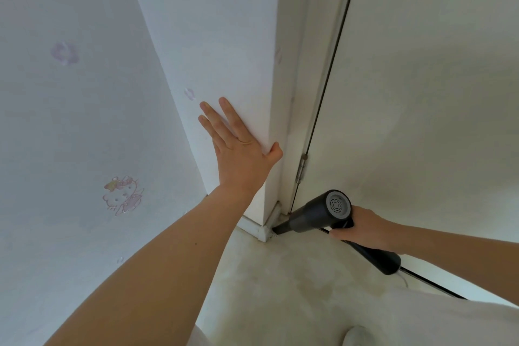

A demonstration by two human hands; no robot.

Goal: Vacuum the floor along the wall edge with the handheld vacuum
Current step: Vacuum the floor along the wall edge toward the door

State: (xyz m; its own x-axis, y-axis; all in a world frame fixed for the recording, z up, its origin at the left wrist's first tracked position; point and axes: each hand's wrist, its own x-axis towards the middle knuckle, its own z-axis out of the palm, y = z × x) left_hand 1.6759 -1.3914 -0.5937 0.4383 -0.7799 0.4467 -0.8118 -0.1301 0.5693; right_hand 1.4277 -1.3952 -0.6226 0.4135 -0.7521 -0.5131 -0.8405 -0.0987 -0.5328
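A dark grey handheld vacuum [314, 215] is low at the centre right, its round vented rear end facing me. My right hand [362, 229] grips its handle, which sticks out toward the lower right. Its narrow nozzle tip [279, 229] touches the floor right at the white baseboard corner [262, 229]. My left hand [241, 149] lies flat against the white wall corner, fingers spread, thumb wrapped around the edge. The pale floor [280, 289] runs along the baseboard.
A white door [421, 93] with a metal hinge [301, 170] stands right of the corner, with a dark gap along its bottom edge. Wallpaper with cartoon figures [123, 195] covers the left wall. My white-clad leg and foot [356, 336] are at the bottom.
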